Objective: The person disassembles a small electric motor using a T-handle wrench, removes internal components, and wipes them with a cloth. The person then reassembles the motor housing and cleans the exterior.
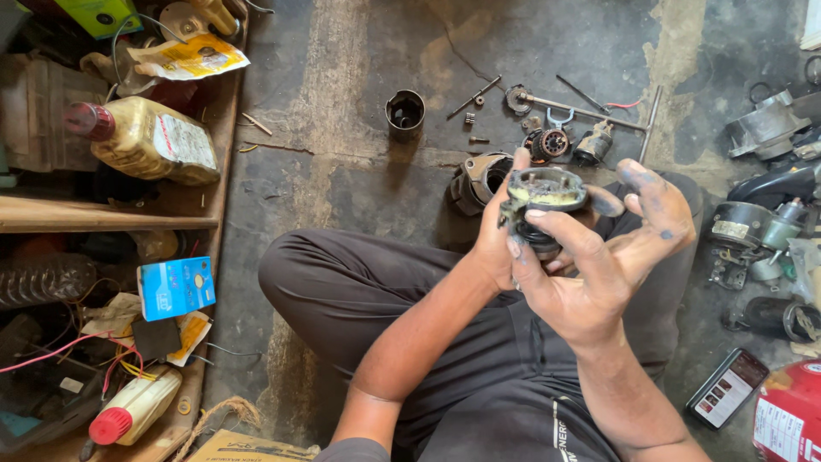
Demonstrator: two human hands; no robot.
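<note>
I sit cross-legged on a concrete floor. My left hand (494, 244) grips a round black motor part (544, 195) with yellowish grease inside, from behind and below. My right hand (611, 257), fingers smeared with grease, holds the same part from the right, its thumb across the front rim and its other fingers spread open above. Just beyond the hands a dark motor housing (475, 180) lies on the floor.
Bolts, a long shaft (581, 111), a small spanner and a black cylinder (404, 113) lie on the floor ahead. Wooden shelves (111, 222) at left hold oil bottles and boxes. At right sit motor parts (753, 222), a phone (727, 387) and a red canister (791, 415).
</note>
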